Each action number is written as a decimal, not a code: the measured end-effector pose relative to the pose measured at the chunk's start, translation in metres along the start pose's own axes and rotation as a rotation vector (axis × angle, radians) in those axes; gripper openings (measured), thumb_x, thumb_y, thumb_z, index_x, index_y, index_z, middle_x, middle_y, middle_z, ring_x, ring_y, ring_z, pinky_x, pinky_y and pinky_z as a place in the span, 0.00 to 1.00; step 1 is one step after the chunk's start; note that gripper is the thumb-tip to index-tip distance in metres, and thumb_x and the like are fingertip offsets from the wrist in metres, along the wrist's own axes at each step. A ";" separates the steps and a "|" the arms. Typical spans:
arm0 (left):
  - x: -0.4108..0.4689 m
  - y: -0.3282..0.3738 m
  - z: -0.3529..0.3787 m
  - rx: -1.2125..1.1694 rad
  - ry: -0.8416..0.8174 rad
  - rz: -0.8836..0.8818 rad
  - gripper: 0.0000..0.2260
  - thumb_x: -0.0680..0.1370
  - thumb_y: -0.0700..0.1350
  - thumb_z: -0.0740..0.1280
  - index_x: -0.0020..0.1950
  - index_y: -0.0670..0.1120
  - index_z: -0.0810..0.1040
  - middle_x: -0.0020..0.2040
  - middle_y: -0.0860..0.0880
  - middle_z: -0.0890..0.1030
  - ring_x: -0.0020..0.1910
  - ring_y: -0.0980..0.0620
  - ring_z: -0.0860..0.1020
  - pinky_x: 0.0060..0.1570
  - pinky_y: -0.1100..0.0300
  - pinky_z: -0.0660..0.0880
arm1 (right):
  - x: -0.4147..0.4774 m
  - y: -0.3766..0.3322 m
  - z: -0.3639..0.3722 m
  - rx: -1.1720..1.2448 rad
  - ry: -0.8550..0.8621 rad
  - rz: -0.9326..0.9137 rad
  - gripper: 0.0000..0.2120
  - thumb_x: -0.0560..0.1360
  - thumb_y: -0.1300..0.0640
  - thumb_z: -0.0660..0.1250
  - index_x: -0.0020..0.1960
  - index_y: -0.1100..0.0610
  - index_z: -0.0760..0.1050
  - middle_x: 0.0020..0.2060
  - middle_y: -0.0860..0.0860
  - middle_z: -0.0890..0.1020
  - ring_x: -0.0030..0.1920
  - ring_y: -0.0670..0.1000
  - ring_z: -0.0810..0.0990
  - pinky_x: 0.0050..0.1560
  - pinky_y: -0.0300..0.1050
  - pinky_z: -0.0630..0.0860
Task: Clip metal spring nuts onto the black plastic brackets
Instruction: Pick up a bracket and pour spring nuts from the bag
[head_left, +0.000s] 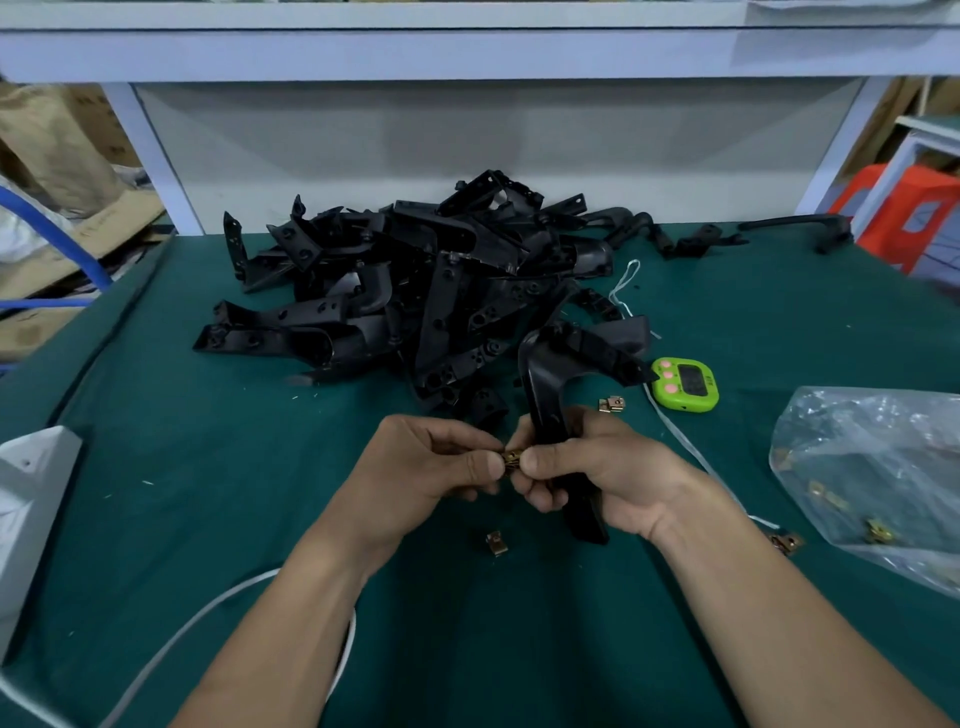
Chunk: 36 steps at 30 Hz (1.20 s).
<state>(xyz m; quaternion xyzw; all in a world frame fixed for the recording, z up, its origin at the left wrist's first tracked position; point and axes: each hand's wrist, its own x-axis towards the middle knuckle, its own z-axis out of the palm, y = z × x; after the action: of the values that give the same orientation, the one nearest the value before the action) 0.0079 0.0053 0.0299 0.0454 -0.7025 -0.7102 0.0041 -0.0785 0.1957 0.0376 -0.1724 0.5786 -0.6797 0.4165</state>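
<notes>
Assembly in progress on a green-covered surface (208, 467): the left hand (436, 462) pinches a brass-coloured spring nut (511, 460) between thumb and curled fingers. The right hand (602, 467) wraps its fingers round the lower arm of a black bracket (545, 384), its thumb set against the nut's other side. Both hands are thus clenched on their parts, and the nut sits at the bracket's edge, squeezed between the two thumbs. Whether it is already seated cannot be told, since the thumbs cover most of it. The step in hand appears to be the push-on itself. The next move probably calls for a firm, square slide of the nut onto the bracket's edge until it snaps home, with the right hand bracing the bracket against twist. At twelve o'clock from the hands lies the pile of brackets (415, 291), waiting its turn. One loose nut (612, 404) rests on the cloth at one o'clock and a second nut (495, 543) at six o'clock. A clear plastic bag (872, 457) holding more nuts lies at three o'clock, a green timer (685, 385) at two o'clock, and a white cord (208, 613) trails off at seven o'clock.
</notes>
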 end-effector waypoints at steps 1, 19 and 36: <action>0.000 0.000 0.000 0.011 -0.005 0.002 0.10 0.68 0.48 0.79 0.44 0.45 0.88 0.39 0.43 0.86 0.37 0.52 0.83 0.37 0.64 0.77 | 0.000 0.000 0.000 -0.011 0.000 0.001 0.04 0.68 0.64 0.72 0.38 0.55 0.83 0.32 0.58 0.81 0.28 0.51 0.78 0.28 0.38 0.73; 0.001 -0.025 0.013 0.805 0.283 0.091 0.25 0.76 0.37 0.70 0.70 0.55 0.77 0.66 0.59 0.77 0.66 0.60 0.73 0.67 0.70 0.62 | -0.059 0.011 0.010 -1.440 0.664 0.016 0.19 0.71 0.41 0.71 0.59 0.44 0.71 0.52 0.47 0.81 0.53 0.55 0.80 0.43 0.46 0.69; 0.071 0.055 0.265 0.831 -0.207 0.295 0.38 0.76 0.47 0.73 0.82 0.51 0.58 0.76 0.48 0.69 0.74 0.47 0.68 0.71 0.53 0.67 | -0.224 -0.024 -0.091 -1.114 0.968 0.302 0.21 0.77 0.65 0.59 0.65 0.52 0.80 0.63 0.50 0.82 0.64 0.54 0.79 0.64 0.45 0.74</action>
<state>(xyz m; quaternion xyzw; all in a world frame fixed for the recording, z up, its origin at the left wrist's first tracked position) -0.0845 0.2638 0.0835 -0.1288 -0.9237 -0.3604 0.0165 -0.0195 0.4250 0.0911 0.0418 0.9726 -0.2217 0.0555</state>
